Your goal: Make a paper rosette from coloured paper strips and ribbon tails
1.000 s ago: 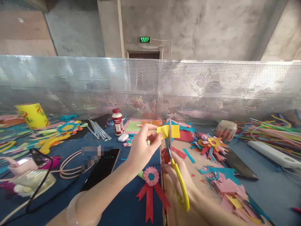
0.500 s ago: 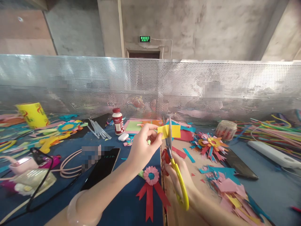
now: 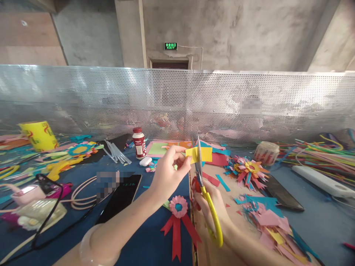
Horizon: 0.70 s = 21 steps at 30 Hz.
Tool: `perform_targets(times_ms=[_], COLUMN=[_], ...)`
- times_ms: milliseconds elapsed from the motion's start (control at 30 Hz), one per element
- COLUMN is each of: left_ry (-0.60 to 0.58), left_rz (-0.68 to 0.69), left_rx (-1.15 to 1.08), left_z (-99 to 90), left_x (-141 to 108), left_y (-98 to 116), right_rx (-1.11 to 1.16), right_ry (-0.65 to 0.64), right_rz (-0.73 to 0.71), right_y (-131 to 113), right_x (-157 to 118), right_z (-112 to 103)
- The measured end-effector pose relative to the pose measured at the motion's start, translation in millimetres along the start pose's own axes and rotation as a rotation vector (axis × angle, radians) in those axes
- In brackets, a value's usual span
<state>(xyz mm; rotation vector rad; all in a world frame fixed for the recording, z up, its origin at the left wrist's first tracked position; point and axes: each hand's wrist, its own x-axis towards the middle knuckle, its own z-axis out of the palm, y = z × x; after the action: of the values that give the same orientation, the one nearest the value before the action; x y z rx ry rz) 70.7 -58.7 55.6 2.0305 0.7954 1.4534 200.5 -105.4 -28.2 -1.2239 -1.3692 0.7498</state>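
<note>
My left hand [image 3: 170,171] pinches the left end of a small yellow paper strip [image 3: 205,154] between thumb and fingers, above the table. In my right hand [image 3: 212,201] is a pair of scissors [image 3: 212,218] with yellow and red handles, held upright. Their blades cross the strip near its middle and look closed or nearly so. Below my hands lies a pink paper rosette [image 3: 178,207] with a blue centre and red ribbon tails. Right of the scissors sits a multicoloured paper flower [image 3: 248,168].
Paper scraps [image 3: 273,218] are heaped at the right, near a dark phone [image 3: 285,194] and a glass jar [image 3: 266,152]. At the left are another phone [image 3: 122,195], a red-capped bottle [image 3: 139,144] and cables [image 3: 80,194]. A perforated metal panel [image 3: 222,99] borders the back.
The scissor blades have come together across the yellow strip; before, their tips stood apart. My left hand has hardly moved.
</note>
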Motion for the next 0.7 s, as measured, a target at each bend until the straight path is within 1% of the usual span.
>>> perform_targets(times_ms=[133,300,533,700], left_ry=[0.012,0.031,0.019,0.033], left_rz=[0.003,-0.009,-0.020,-0.038], left_rx=[0.008,-0.016,-0.027,-0.005], left_z=[0.2,1.7,1.7,1.0], left_x=[0.1,-0.3,-0.6,0.9], left_y=[-0.3,-2.3,-3.3,-1.5], right_rx=[-0.005,0.027,0.058,0.066], right_ry=[0.000,-0.033,-0.046,-0.057], right_rz=[0.014,0.047,0.077,0.085], right_y=[-3.2,-4.9,-4.3,-4.7], right_x=[-0.7,-0.9,-1.2,-1.6], right_z=[-0.6,0.7,2.5,1.8])
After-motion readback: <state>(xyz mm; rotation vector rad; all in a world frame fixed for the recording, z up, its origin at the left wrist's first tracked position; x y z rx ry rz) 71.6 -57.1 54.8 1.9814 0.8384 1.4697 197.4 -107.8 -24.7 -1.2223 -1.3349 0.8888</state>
